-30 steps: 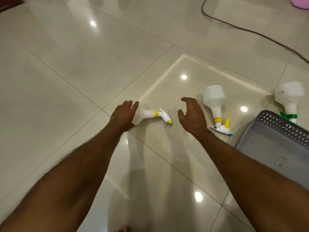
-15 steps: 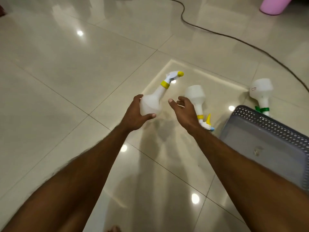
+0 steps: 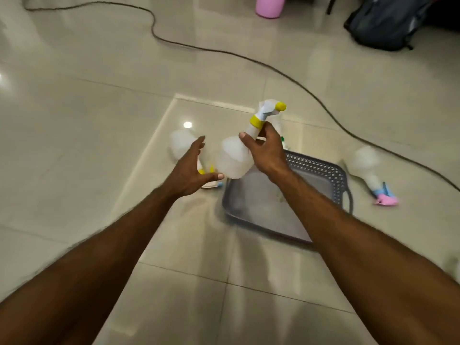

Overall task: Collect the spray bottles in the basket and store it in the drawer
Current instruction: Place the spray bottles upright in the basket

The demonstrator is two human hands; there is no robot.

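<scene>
My right hand (image 3: 267, 151) grips the neck of a white spray bottle with a yellow collar and nozzle (image 3: 234, 158), held upright in the air over the near left corner of the grey perforated basket (image 3: 321, 175). My left hand (image 3: 191, 171) is spread open beside the bottle's base, thumb just under it. A second white bottle with a yellow trigger (image 3: 181, 143) lies on the floor behind my left hand. A third bottle with a pink and blue head (image 3: 371, 170) lies right of the basket. A green-collared bottle is mostly hidden behind my right hand.
A black cable (image 3: 249, 57) snakes across the glossy tiled floor behind the basket. A pink container (image 3: 270, 6) and a dark backpack (image 3: 388, 23) stand at the far edge.
The yellow-nozzled bottle passed from my left hand to my right hand and moved right toward the basket. My left hand let go and opened. The view swung right.
</scene>
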